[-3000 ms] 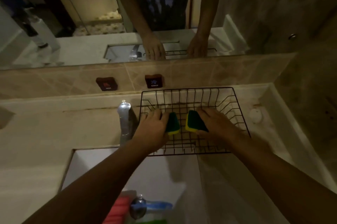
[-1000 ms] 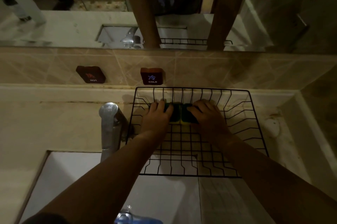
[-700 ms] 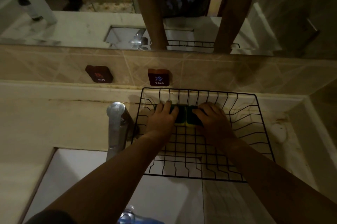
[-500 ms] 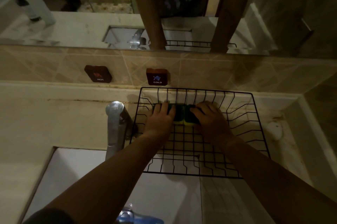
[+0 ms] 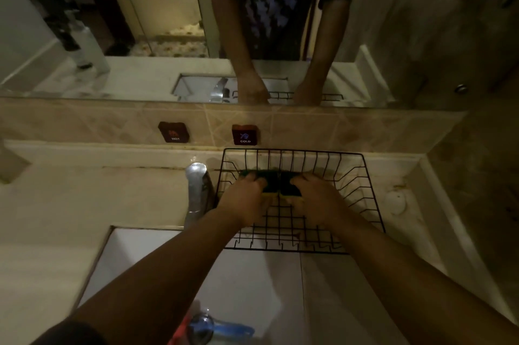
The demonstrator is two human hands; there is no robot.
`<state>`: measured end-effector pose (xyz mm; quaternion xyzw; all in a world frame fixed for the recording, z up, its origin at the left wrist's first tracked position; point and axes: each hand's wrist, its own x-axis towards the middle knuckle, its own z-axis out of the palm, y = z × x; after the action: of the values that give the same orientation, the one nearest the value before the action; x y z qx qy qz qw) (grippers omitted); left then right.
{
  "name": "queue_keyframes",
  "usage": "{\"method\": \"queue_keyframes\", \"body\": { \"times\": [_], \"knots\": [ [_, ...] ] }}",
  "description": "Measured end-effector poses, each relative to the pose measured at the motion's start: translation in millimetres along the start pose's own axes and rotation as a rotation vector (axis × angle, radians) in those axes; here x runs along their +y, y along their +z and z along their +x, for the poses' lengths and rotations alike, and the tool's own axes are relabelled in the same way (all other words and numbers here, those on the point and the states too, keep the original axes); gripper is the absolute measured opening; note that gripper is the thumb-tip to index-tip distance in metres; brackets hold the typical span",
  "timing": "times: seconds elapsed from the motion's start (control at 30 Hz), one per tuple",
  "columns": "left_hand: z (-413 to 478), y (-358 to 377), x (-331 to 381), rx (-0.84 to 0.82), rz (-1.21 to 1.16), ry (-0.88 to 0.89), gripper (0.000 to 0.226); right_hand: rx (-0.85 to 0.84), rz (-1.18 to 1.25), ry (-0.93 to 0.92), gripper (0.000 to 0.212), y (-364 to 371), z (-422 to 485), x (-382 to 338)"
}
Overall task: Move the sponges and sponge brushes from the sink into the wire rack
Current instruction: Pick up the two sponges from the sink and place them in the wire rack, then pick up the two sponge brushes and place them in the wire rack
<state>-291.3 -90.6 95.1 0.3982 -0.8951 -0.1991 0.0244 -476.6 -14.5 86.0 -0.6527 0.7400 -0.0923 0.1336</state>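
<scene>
A black wire rack (image 5: pixel 362 176) stands on the counter behind the sink. Two green-and-yellow sponges lie side by side at its back: the left sponge (image 5: pixel 269 183) under my left hand (image 5: pixel 247 201), the right sponge (image 5: pixel 289 186) under my right hand (image 5: pixel 317 204). Each hand's fingers are closed over its sponge and hide most of it. In the white sink (image 5: pixel 134 257), at the bottom edge, a blue sponge brush (image 5: pixel 222 328) and something red (image 5: pixel 179 330) show partly.
A chrome tap (image 5: pixel 196 190) rises just left of the rack. HOT (image 5: pixel 174 132) and COLD (image 5: pixel 245 134) labels sit on the tiled backsplash under a mirror. A small white disc (image 5: pixel 396 201) lies right of the rack, near the side wall.
Three seconds ago the two sponges were held apart above the rack. Now they are pressed together at the rack's back. Over the last second the hands have hardly moved; the view shifted slightly.
</scene>
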Motion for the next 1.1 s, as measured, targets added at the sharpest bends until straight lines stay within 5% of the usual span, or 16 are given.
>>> {"method": "queue_keyframes", "body": {
  "times": [0.27, 0.47, 0.63, 1.1],
  "knots": [
    [-85, -19, 16, 0.093, -0.104, 0.043, 0.026, 0.104, -0.003, 0.062, 0.024, -18, -71, -59],
    [-169, -15, -18, 0.003, -0.114, 0.098, 0.028, 0.153, 0.021, 0.136, 0.025, -2, -142, -121],
    [-225, -9, -61, -0.113, 0.028, 0.072, 0.042, 0.066, -0.001, 0.22, 0.034, 30, -180, -177],
    [-313, 18, -132, -0.171, 0.04, -0.138, 0.034, -0.233, 0.044, 0.154, 0.033, 123, -201, -231]
  ]
}}
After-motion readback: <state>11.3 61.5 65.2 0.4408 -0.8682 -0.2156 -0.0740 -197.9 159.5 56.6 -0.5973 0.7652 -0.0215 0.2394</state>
